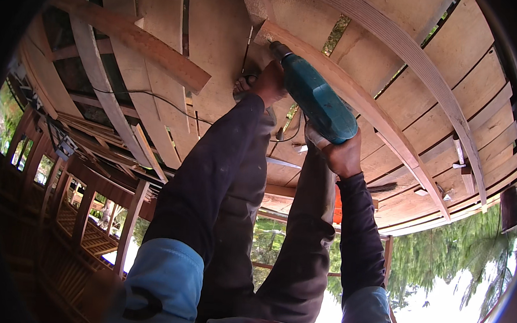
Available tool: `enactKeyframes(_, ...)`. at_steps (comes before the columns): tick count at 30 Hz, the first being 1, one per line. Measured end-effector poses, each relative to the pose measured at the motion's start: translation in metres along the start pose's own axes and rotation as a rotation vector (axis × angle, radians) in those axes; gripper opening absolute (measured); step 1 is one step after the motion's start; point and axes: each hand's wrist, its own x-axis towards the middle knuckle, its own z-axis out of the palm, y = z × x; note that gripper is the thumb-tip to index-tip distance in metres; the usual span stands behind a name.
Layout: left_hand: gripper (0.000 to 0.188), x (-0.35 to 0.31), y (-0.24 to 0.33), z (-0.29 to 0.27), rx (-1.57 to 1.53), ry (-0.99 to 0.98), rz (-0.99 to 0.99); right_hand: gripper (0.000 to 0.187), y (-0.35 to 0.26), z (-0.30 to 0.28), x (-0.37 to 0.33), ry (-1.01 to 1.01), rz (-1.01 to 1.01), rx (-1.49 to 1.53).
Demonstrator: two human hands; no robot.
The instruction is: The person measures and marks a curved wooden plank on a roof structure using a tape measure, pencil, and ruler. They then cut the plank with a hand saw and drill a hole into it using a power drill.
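A teal power drill (pixel 320 94) lies slantwise in front of me, its dark chuck (pixel 280 50) against the end of a long wooden beam (pixel 355 96). My right hand (pixel 343 155) is closed round the drill's rear grip. Closed at the drill's front end is my left hand (pixel 271 84), just behind the chuck; part of its fingers is hidden by the drill body. The bit cannot be made out where the chuck meets the wood. Another short timber (pixel 256 3) butts up to that beam's end.
Wide planks (pixel 217 60) with gaps form the floor under my feet. A loose timber (pixel 142 44) lies at left, near a black cord (pixel 174 104). A curved beam (pixel 416 53) runs at right. By my right leg sits an orange object (pixel 337 206), near a dark brush-like thing (pixel 383 187).
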Motion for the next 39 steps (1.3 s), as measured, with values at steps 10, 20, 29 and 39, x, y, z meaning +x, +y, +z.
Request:
enactKeyframes(10, 0.033, 0.0, -0.008, 0.001, 0.002, -0.067, -0.034, 0.055, -0.001, 0.0, 0.001, -0.004, 0.039, 0.027)
enactKeyframes(20, 0.04, 0.0, -0.037, 0.006, 0.208, -0.158, 0.049, 0.058, 0.001, -0.002, 0.001, -0.031, 0.016, 0.025)
enactKeyframes(29, 0.044, -0.002, -0.053, 0.013, 0.324, -0.158, 0.082, 0.058, 0.003, -0.002, 0.003, -0.029, 0.023, -0.005)
enactKeyframes(39, 0.031, -0.002, -0.053, 0.015, 0.253, -0.142, 0.102, 0.057, 0.001, -0.002, 0.003, -0.034, 0.02, -0.018)
